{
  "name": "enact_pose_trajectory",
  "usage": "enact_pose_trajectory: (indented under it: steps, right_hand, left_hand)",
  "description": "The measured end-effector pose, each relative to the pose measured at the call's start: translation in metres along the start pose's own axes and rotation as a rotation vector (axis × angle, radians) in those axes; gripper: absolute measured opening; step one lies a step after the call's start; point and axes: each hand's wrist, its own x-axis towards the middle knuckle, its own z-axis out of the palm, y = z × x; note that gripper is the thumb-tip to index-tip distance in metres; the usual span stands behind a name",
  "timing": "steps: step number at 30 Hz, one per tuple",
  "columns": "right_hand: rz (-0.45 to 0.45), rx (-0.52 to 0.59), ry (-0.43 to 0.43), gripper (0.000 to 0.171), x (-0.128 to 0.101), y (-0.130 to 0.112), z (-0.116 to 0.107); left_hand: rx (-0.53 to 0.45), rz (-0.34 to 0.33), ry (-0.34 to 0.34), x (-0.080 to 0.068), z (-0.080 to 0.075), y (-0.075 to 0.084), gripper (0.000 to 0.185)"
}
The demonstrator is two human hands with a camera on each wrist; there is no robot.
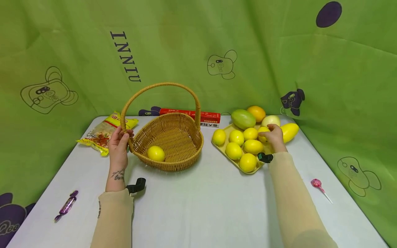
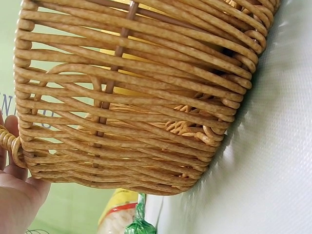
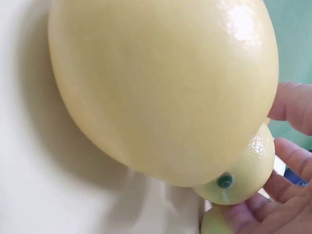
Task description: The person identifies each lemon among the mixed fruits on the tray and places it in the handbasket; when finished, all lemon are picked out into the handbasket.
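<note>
Head view: nearest, on the white table, a purple-wrapped candy is seen at the left and a pink lollipop at the right. Farther in, a wicker basket is gripped by the left hand, whose fingers and thumb are curled round the foot of its handle; a single lemon is contained in it, close to the near left wall. To the right, more lemons are spread over a yellow tray. At the tray's right side, another lemon is pinched between the thumb and fingers of the right hand; whether it is lifted cannot be told. Just beside that hand, a long yellow fruit is seen. Behind, a pale round fruit, a green fruit and an orange fruit are grouped. Beyond the basket, a snack bag and a red box are placed, backed by green cloth.
</note>
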Motion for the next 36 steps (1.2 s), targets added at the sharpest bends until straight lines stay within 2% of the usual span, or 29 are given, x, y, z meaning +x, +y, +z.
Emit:
enact_pose_trajectory:
  steps: [3,10,15,18,22,25,27,30,33,36]
  right_hand:
    - [-0.003,-0.015,-0.028,0.067,-0.001,-0.002,0.000]
    - [0.005,-0.083,-0.010,0.064,-0.004,-0.006,0.002]
    - [0.032,-0.040,0.004,0.066,-0.004,-0.005,0.002]
    - [0.017,-0.022,0.062,0.065,-0.002,-0.006,0.000]
    - [-0.023,0.077,0.146,0.062,-0.001,-0.016,-0.004]
    - [-0.069,0.258,0.144,0.061,-0.004,-0.026,-0.005]
    - [-0.131,0.387,0.089,0.060,-0.008,-0.034,-0.003]
    - [-0.262,0.520,-0.079,0.052,-0.015,-0.044,0.006]
    - [-0.378,0.541,-0.273,0.043,-0.025,-0.057,0.022]
    - [-0.442,0.521,-0.431,0.042,-0.037,-0.072,0.046]
  left_hand:
    - [0.014,-0.010,0.005,0.000,0.000,0.001,0.026]
    - [0.028,-0.005,-0.002,0.001,-0.001,0.000,0.026]
    - [0.016,-0.001,-0.004,0.001,-0.002,-0.002,0.026]
    - [0.014,-0.008,-0.003,0.002,-0.003,-0.003,0.026]
    - [0.012,0.000,-0.004,0.002,-0.003,-0.003,0.026]
    - [-0.004,0.004,-0.002,0.003,-0.002,-0.002,0.026]
    - [-0.010,0.002,-0.001,0.003,-0.002,-0.002,0.026]
    - [-0.003,-0.005,0.006,0.002,-0.001,-0.001,0.025]
    - [0.009,-0.013,0.011,0.001,-0.001,0.000,0.026]
    - [0.014,-0.020,0.014,0.001,0.000,0.001,0.027]
